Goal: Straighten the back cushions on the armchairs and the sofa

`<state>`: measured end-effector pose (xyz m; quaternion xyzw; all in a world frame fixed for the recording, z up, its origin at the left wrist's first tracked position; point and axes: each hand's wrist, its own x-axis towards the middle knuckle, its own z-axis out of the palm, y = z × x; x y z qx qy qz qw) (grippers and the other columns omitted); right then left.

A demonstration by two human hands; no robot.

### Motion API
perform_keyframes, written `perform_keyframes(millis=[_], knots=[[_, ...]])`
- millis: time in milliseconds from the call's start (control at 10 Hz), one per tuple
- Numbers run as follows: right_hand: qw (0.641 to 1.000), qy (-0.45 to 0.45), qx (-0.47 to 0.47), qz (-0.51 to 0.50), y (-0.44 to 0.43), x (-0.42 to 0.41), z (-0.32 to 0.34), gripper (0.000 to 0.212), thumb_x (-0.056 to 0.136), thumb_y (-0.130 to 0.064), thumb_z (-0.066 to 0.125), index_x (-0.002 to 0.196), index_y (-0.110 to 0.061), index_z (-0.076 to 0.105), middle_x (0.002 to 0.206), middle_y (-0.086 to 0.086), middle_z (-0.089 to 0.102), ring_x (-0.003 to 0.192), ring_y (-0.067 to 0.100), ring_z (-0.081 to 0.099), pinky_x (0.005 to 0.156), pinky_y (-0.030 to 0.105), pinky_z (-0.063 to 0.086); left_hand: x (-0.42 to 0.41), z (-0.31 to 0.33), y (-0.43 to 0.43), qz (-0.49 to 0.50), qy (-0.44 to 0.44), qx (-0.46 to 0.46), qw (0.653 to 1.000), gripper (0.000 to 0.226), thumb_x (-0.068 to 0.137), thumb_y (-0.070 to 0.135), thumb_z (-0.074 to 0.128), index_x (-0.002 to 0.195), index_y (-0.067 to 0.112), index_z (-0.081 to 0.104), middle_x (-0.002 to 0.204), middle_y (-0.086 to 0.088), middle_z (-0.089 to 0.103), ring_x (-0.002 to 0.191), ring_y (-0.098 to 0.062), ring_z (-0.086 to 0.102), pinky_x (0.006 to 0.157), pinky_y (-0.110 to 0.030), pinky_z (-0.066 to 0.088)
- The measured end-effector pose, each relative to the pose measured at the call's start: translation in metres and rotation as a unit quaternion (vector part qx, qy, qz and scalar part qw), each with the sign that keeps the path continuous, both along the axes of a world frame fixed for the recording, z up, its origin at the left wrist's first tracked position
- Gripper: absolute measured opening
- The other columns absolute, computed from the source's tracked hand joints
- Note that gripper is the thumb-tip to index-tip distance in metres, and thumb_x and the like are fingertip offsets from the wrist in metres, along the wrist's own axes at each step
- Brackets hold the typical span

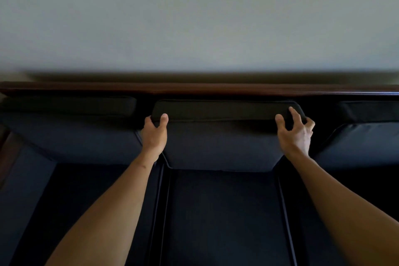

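You stand over the sofa (216, 211), both arms reaching to the middle cushion (222, 142) at twelve o'clock, propped against the wooden rail (194, 88). Your left hand (154, 134) clamps its top left corner, thumb on the front and fingers wrapped over the edge. Your right hand (296, 130) rests on the top right corner with fingers loosely spread; whether it truly grips you cannot tell. The left cushion (71, 134) at ten o'clock and the right cushion (362, 140) at two o'clock lean at slight angles, gaps showing beside the middle one. By this view the sofa work looks midway; no armchairs appear, so their state is unknown.
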<state>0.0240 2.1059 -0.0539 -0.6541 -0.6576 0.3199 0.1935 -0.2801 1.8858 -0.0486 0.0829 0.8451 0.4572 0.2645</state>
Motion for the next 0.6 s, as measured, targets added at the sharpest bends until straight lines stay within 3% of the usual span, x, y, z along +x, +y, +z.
perform_keyframes(millis=[100,200,300,400,500,600], knots=[[1.000,-0.005,-0.001,-0.005,0.004,0.007,0.002,0.062,0.098,-0.059,0.058,0.155,-0.036,0.048,0.159,0.018,0.028,0.138,0.047,0.040,0.114,0.052,0.038,0.005,-0.001,0.006,-0.019,0.007,-0.001,1.000,0.057,0.109,0.048,0.054,0.153,0.013,0.048,0.130,-0.001,0.061,0.129,-0.030,0.060,0.097,-0.037,0.045],[1.000,-0.017,0.006,0.005,0.006,0.012,0.001,0.063,0.099,-0.062,0.055,0.156,-0.037,0.045,0.161,0.019,0.025,0.139,0.048,0.038,0.114,0.053,0.037,0.005,-0.002,0.008,-0.053,0.012,-0.020,0.998,0.062,0.109,0.054,0.050,0.157,0.014,0.041,0.145,-0.008,0.059,0.133,-0.032,0.058,0.097,-0.039,0.044],[0.999,-0.042,-0.007,0.026,0.004,0.011,0.004,0.064,0.101,-0.065,0.046,0.159,-0.040,0.036,0.165,0.017,0.016,0.143,0.047,0.032,0.112,0.056,0.037,0.001,-0.003,0.004,-0.108,0.017,-0.059,0.992,0.081,0.109,0.061,0.043,0.169,0.012,0.018,0.164,-0.012,0.045,0.147,-0.035,0.048,0.113,-0.044,0.043],[0.994,-0.094,-0.011,0.053,0.000,0.008,0.008,0.067,0.103,-0.066,0.036,0.163,-0.038,0.025,0.172,0.017,0.001,0.154,0.047,0.016,0.118,0.060,0.027,0.000,0.002,0.001,-0.169,0.059,-0.124,0.976,0.085,0.112,0.058,0.035,0.172,0.010,-0.001,0.177,-0.017,0.020,0.159,-0.038,0.031,0.125,-0.049,0.031],[0.987,-0.136,0.025,0.086,-0.009,0.008,0.022,0.068,0.104,-0.061,0.035,0.165,-0.031,0.023,0.175,0.015,-0.002,0.160,0.040,-0.002,0.125,0.061,0.010,0.008,0.020,-0.004,-0.226,0.198,-0.158,0.941,0.070,0.115,0.048,0.033,0.170,0.007,0.018,0.174,-0.022,0.024,0.160,-0.041,0.026,0.126,-0.055,0.030],[0.971,-0.156,0.109,0.146,-0.028,0.008,0.046,0.067,0.106,-0.054,0.038,0.165,-0.026,0.025,0.176,0.012,0.000,0.161,0.036,-0.005,0.127,0.058,0.003,0.022,0.042,-0.006,-0.269,0.320,-0.163,0.894,0.061,0.115,0.042,0.034,0.167,0.010,0.030,0.174,-0.022,0.026,0.161,-0.042,0.020,0.127,-0.059,0.025]])
